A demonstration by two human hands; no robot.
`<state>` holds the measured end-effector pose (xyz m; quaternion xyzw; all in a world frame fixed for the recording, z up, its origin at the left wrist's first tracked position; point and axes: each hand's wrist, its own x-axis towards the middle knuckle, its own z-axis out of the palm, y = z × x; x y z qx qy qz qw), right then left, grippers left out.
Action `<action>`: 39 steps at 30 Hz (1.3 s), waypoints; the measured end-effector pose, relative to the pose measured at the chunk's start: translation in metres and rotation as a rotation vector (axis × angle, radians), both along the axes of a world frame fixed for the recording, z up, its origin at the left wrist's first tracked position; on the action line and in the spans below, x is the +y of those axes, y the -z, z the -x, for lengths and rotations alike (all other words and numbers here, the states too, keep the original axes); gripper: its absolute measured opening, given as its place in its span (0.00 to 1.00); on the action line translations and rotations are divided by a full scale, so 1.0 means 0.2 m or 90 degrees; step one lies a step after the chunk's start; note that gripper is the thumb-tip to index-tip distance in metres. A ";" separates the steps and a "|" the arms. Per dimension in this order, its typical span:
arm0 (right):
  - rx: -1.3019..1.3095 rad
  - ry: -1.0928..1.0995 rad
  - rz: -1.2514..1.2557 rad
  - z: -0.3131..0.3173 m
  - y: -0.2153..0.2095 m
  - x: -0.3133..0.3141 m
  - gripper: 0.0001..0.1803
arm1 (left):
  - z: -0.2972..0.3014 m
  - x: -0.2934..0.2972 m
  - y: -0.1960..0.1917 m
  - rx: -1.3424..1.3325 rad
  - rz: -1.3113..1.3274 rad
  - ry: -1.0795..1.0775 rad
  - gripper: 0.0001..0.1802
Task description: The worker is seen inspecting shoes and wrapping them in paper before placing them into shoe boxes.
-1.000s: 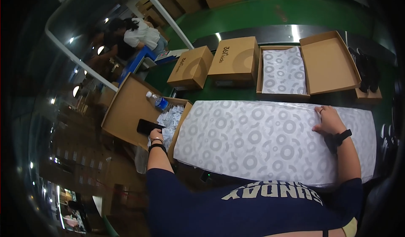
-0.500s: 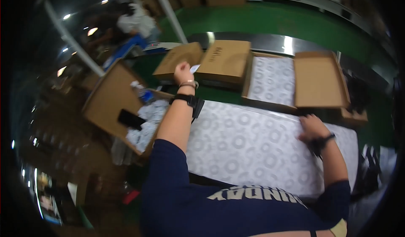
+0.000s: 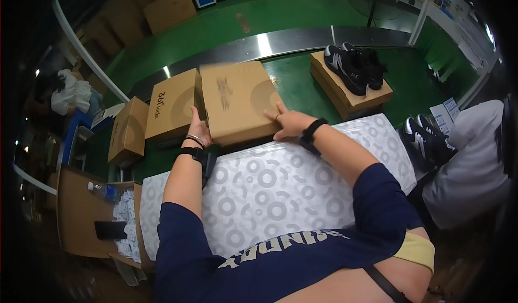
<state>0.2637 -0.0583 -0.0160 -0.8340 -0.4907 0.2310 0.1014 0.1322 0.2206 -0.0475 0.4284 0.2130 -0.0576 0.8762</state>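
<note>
A brown cardboard shoe box (image 3: 240, 103), its lid down and its print smeared by motion, lies between my hands. My left hand (image 3: 198, 128) grips its near left corner, thumb up along the side; the other fingers are partly hidden. At the near right corner my right hand (image 3: 291, 124) holds the box, fingers spread over the lid's edge and thumb on the front. Left of it stands another closed shoe box (image 3: 175, 106), with a smaller-looking closed one (image 3: 129, 131) beyond. Below my forearms spreads white patterned tissue paper (image 3: 270, 189).
Black sneakers (image 3: 353, 68) sit on a shoe box (image 3: 350, 100) at the right. An open carton (image 3: 81, 219) of small white packets, with a dark phone (image 3: 110, 230) and a bottle, stands at left. A grey-clothed person (image 3: 469, 168) is close at right, near more sneakers (image 3: 423, 138).
The view has swung right. My left hand has left the box where it held a white slip; my right has left the tissue paper. The open box is now closed, between both hands.
</note>
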 end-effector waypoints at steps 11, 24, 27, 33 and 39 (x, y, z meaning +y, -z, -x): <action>-0.120 0.897 -0.546 -0.43 0.23 -0.25 0.29 | 0.03 -0.28 -0.12 0.189 -1.336 0.065 0.35; 0.431 1.053 -0.737 -0.59 0.53 -0.35 0.40 | 0.13 -0.17 -0.05 0.280 -1.391 0.250 0.50; 0.588 0.988 -0.714 -0.45 0.53 -0.29 0.36 | 0.00 -0.12 0.00 0.248 -1.441 0.143 0.41; 0.201 0.564 -0.756 -0.14 0.31 -0.17 0.34 | -0.08 -0.03 0.07 0.270 -1.496 0.080 0.27; -0.517 0.395 -0.442 -0.38 -0.06 -0.16 0.32 | -0.05 -0.02 0.10 0.265 -1.514 0.099 0.25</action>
